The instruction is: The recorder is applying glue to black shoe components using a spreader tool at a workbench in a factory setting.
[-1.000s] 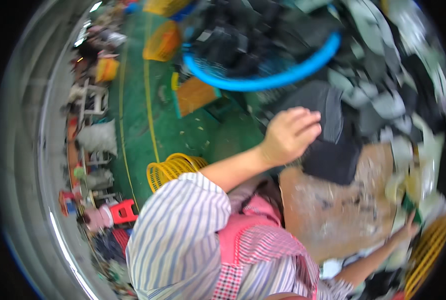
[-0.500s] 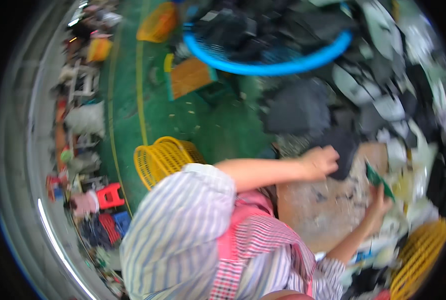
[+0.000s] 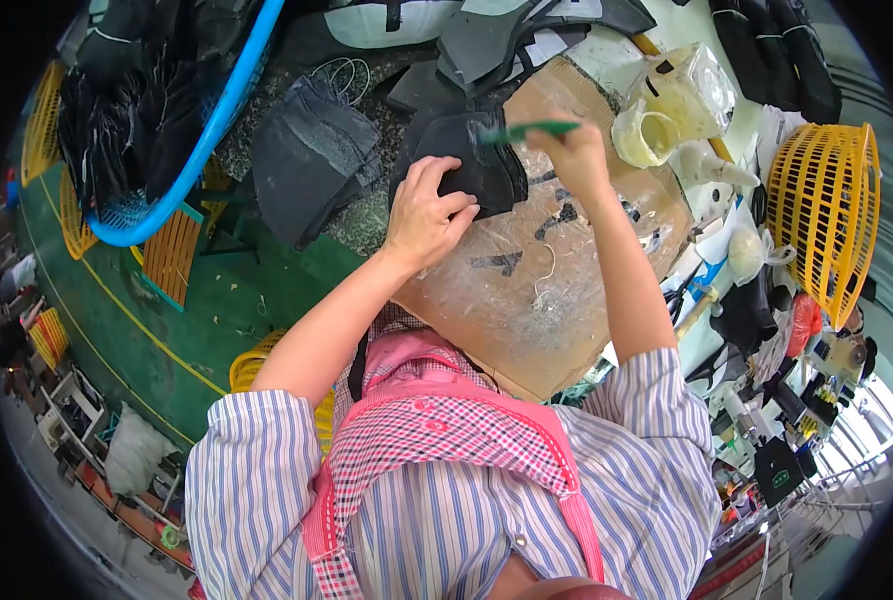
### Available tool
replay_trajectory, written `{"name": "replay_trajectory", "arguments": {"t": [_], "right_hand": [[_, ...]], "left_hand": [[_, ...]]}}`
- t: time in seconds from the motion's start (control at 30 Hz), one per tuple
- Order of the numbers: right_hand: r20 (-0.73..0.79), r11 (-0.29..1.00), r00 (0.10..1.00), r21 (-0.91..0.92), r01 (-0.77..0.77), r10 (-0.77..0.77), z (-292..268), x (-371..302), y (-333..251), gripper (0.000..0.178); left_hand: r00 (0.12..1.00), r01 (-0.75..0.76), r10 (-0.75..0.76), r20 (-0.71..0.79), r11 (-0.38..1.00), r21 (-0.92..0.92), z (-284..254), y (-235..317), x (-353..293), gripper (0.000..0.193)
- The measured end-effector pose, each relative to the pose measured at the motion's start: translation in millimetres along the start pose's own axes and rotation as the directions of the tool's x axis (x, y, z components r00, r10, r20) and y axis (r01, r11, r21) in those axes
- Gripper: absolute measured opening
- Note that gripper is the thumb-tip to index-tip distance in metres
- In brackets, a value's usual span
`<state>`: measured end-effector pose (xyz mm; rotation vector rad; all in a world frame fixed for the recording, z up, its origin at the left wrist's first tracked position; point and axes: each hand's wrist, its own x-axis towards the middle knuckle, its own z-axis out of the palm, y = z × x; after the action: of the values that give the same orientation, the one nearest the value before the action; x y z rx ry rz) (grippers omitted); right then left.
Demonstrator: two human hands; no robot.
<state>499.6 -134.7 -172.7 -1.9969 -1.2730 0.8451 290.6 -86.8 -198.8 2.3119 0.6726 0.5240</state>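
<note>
My left hand (image 3: 428, 215) rests on a dark grey sheet piece (image 3: 466, 150), fingers apart and bent, pressing near its lower left edge. More such pieces seem to lie under it. In my right hand (image 3: 576, 155) is a green brush (image 3: 526, 131), its tip over the upper part of that piece; motion blurs its end. Beneath lies a worn brown cardboard sheet (image 3: 536, 320) marked with dried smears and dark scraps. Left of my left hand sits a stack of dark fabric pieces (image 3: 316, 155). A cream plastic container with an open spout (image 3: 651, 135) stands beyond my right hand.
A blue-rimmed basket (image 3: 201, 160) of black pieces stands at the left. Grey and white cut pieces (image 3: 486, 40) lie at the far side. To the right is a yellow basket (image 3: 824, 215), with a tied plastic bag (image 3: 746, 255) near it. A wooden-topped stool (image 3: 173, 255) stands on the green floor.
The head view has turned, bringing the cardboard to the middle. The green brush has moved from beside the cardboard's right edge to over the dark piece. My left hand now presses on that piece.
</note>
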Motion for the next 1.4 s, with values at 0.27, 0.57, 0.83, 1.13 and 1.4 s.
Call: {"name": "replay_trajectory", "arguments": {"t": [0.27, 0.57, 0.83, 1.13, 1.4], "right_hand": [[-0.196, 0.945, 0.977, 0.328, -0.012, 0.080, -10.6, 2.6, 9.1, 0.010], [0.170, 0.859, 0.956, 0.421, -0.290, 0.240, -30.5, -48.0, 30.9, 0.012], [-0.192, 0.885, 0.981, 0.457, 0.090, -0.001, 15.4, 29.9, 9.9, 0.016], [0.237, 0.918, 0.930, 0.217, -0.333, 0.281, -25.0, -66.9, 32.8, 0.013], [-0.682, 0.970, 0.719, -0.239, -0.044, -0.135, -82.5, -44.4, 87.6, 0.016]], "left_hand": [[0.996, -0.081, 0.085, -0.037, 0.992, 0.094, 4.7, 11.1, 0.0, 0.017], [0.998, -0.058, 0.056, 0.031, 0.997, 0.053, 2.6, -4.5, -5.7, 0.026], [0.997, -0.069, 0.067, 0.027, 0.995, 0.078, 5.8, 5.3, -2.9, 0.028], [0.998, -0.003, 0.006, -0.061, 0.999, 0.047, 10.1, 0.9, -0.4, 0.015], [0.681, 0.623, -0.698, 0.222, 0.392, -0.677, -1.9, 3.8, 36.8, 0.012]]}}
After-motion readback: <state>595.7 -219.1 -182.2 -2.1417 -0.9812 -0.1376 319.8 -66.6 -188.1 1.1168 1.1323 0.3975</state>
